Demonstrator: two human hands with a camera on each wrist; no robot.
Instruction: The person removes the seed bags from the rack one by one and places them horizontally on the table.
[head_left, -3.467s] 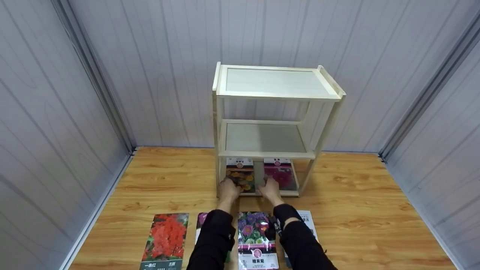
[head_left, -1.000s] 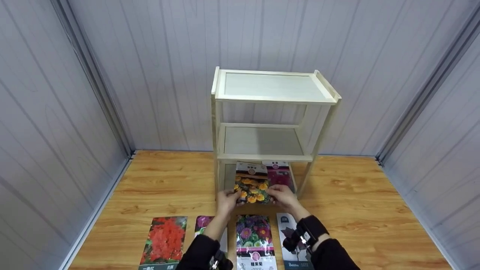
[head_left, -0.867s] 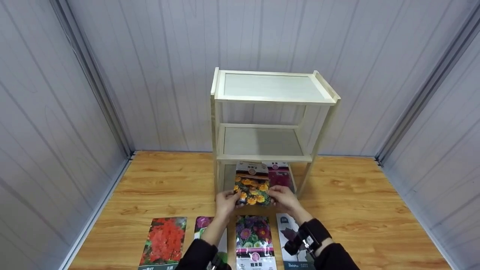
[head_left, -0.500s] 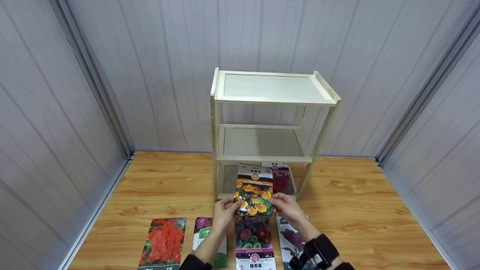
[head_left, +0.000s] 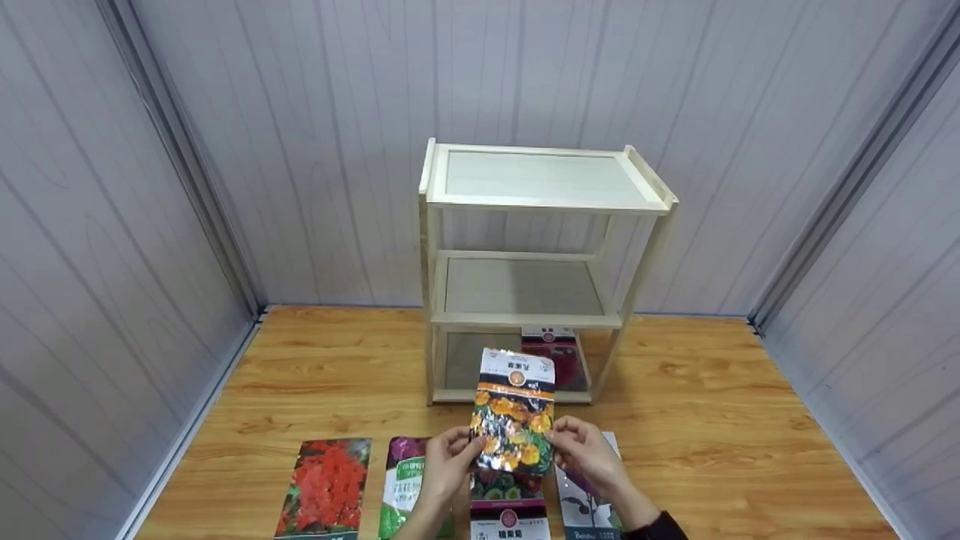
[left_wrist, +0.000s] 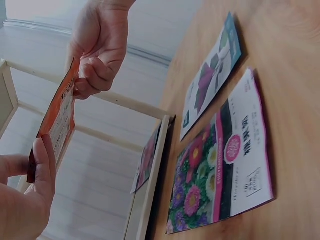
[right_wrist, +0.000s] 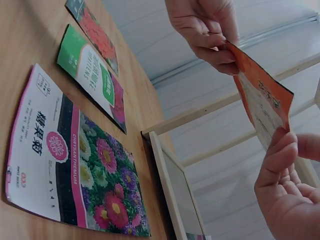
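Note:
A seed packet with orange flowers (head_left: 514,412) is held up off the floor in front of the shelf. My left hand (head_left: 451,466) pinches its lower left edge between thumb and fingers. At the lower right edge my right hand (head_left: 592,459) pinches it the same way. Both wrist views show the orange back of that packet (left_wrist: 59,115) from below. Under it, partly covered in the head view, lies a chrysanthemum seed packet (head_left: 510,517). A packet with a dark pink flower (head_left: 559,364) lies on the bottom tier of the pale wooden shelf (head_left: 525,321).
On the wood-look floor (head_left: 720,450) lie a red-flower packet (head_left: 326,484), a green and white packet (head_left: 401,491) and a grey-white packet with a purple flower (head_left: 589,517). Pale panel walls (head_left: 337,150) stand behind and at both sides.
Both hands have taken the orange-flower packet from the bottom tier's left side and drawn it out, toward the body. It now overlaps the chrysanthemum packet. The packets on the floor stay in place.

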